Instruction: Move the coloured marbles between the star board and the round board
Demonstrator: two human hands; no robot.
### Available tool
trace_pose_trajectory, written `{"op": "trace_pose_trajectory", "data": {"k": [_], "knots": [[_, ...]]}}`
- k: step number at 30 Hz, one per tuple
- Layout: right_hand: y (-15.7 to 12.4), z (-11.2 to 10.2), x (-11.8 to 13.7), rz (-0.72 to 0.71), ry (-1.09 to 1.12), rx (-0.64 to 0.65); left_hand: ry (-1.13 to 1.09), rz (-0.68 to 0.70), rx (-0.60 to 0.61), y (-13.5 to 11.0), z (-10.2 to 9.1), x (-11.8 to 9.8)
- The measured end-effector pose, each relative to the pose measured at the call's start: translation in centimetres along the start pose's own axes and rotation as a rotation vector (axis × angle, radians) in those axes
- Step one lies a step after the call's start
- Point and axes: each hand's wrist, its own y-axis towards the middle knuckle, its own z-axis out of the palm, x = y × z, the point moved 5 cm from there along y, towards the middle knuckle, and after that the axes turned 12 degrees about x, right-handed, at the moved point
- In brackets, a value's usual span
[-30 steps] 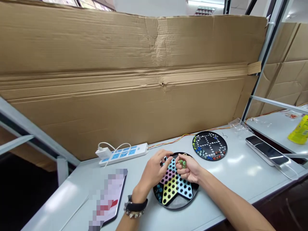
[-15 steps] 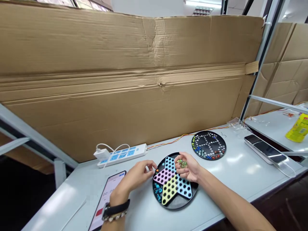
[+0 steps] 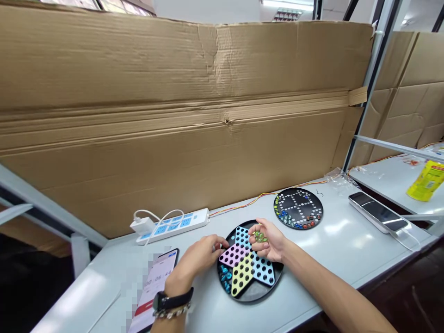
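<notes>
The right hand (image 3: pixel 272 241) cups green marbles (image 3: pixel 260 237), half hidden by its fingers, over the star board (image 3: pixel 251 295); the loosely curled left hand (image 3: pixel 199 255) sits just beside the board, whether it holds anything hidden

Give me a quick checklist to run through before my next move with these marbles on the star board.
1. Green marbles secure in right hand: ok, cupped in the fingers.
2. Left hand free: cannot tell, fingers curled over the board.
3. Yellow point of the star board open: ok, holes look unfilled.
4. Blue marbles out of the way: ok, gathered in the tray's lower left.
5. Black round board clear of the hands: ok, well apart.
6. Phone timer readable: cannot tell, partly blurred.
</notes>
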Motion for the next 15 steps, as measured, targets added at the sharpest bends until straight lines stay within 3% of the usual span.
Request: {"op": "trace_pose_trajectory", "data": {"k": [5, 8, 12, 15], "knots": [[-0.3, 0.6, 0.3, 0.018, -0.024, -0.065, -0.017, 0.051, -0.068, 0.5, 0.1, -0.4], [-0.4, 0.9, 0.3, 0.029, -0.023, -0.096, -0.082, 0.124, -0.175, 0.6, -0.3, -1.4], [-0.1, 0.7, 0.0, 0.053, -0.036, -0.104, -0.236, 0.314, -0.404, -0.2, -1.0, -4.6], [0.3, 0.5, -0.3, 0.03, -0.058, -0.029, -0.262, 0.461, -0.389, -0.5, -0.3, -7.7]]}}
